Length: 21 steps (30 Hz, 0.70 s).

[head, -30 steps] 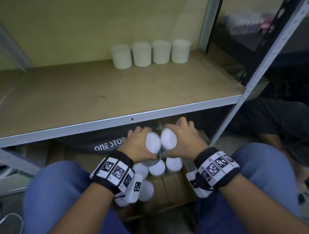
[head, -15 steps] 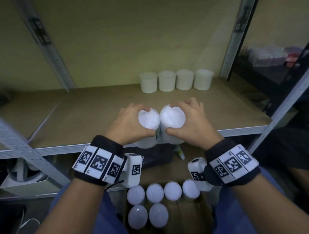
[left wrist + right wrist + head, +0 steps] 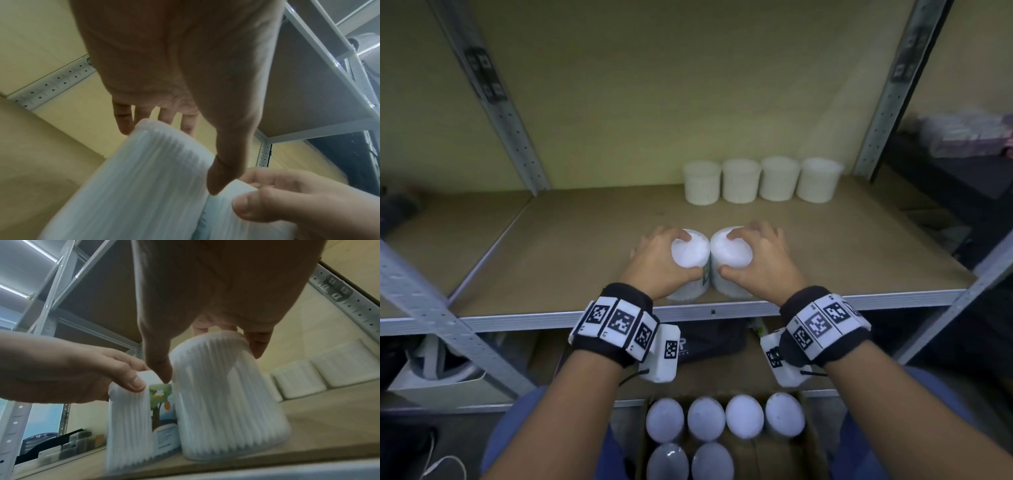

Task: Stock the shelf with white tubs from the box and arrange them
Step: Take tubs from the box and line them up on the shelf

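From the head camera, the left hand [image 3: 657,263] and right hand [image 3: 760,263] each clasp a white tub from above, the left tub [image 3: 690,255] and right tub [image 3: 731,251] touching near the shelf [image 3: 571,246] front edge, four more tubs [image 3: 762,180] in a row at 12 o'clock and the box [image 3: 815,455] of tubs at 6 o'clock. The left wrist camera shows fingers [image 3: 123,120] and thumb curled round the ribbed tub. The right wrist camera shows both tubs standing upright on the shelf board, a picture label [image 3: 161,399] on the left one.
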Each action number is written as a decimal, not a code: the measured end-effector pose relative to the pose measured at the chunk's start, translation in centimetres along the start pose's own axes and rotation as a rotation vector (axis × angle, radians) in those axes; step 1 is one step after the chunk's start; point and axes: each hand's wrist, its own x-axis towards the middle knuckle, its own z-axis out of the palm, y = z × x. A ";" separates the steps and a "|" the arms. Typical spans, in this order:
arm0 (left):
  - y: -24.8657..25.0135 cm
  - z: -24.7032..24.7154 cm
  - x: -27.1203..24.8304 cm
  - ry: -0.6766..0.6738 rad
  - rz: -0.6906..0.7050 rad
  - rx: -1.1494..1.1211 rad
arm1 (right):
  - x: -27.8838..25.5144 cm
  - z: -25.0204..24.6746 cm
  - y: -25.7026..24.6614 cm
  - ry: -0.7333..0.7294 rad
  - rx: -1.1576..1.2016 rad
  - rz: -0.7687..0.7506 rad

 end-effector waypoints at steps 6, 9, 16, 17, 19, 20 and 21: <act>-0.4 0.1 -0.3 -0.021 0.036 0.042 | -0.3 0.0 0.1 -0.033 -0.057 -0.035; -0.4 -0.1 -0.9 -0.004 0.065 0.087 | -0.6 -0.6 0.0 -0.040 -0.104 -0.059; 0.3 -0.8 -2.9 0.111 0.154 0.138 | -1.9 -2.1 -0.6 0.028 -0.126 -0.163; 0.3 -0.7 -3.0 0.110 0.150 0.139 | -2.0 -2.2 -0.6 0.016 -0.128 -0.173; 0.2 -0.5 -3.2 0.111 0.140 0.125 | -2.1 -2.3 -0.6 0.011 -0.130 -0.197; 0.2 -0.3 -3.2 0.122 0.143 0.115 | -2.1 -2.2 -0.5 0.016 -0.130 -0.205; 0.1 -0.2 -3.1 0.136 0.149 0.105 | -2.1 -2.2 -0.5 0.018 -0.134 -0.211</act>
